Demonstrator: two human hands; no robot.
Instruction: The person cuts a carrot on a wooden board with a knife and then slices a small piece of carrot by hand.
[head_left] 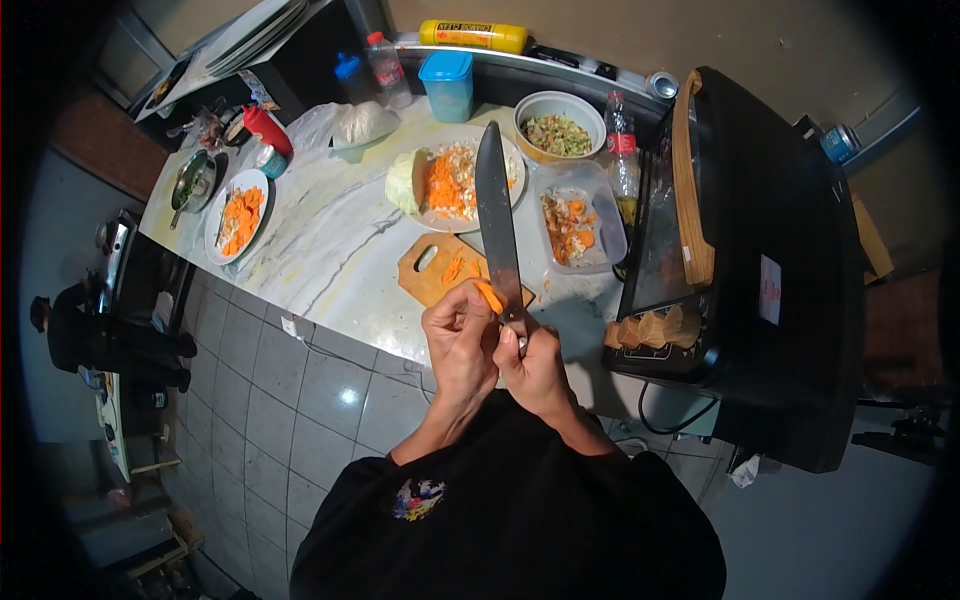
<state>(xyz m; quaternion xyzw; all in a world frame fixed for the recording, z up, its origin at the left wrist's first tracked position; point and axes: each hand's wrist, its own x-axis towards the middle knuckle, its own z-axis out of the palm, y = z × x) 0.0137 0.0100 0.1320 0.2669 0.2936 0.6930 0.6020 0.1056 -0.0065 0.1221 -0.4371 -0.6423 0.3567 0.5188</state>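
My left hand (460,330) pinches a small piece of carrot (490,296) close to the base of the blade. In my right hand (532,365) is the handle of a large kitchen knife (495,200), its blade pointing up and away from me. Below and behind them lies a wooden cutting board (412,280) with shredded carrot (458,270) on it. Beyond the board, a plate (518,165) bears shredded carrot and chopped white pieces, with a cut cabbage (404,182) at its left. A clear plastic container (612,235) with carrot pieces stands to the right.
A black oven (780,230) with a wooden handle takes up the right side. At the back are a bowl of chopped greens (558,135), a blue-lidded container (447,85) and bottles. Left stand an oval plate of carrots (240,218) and a pan (195,185). Another person (110,330) stands far left.
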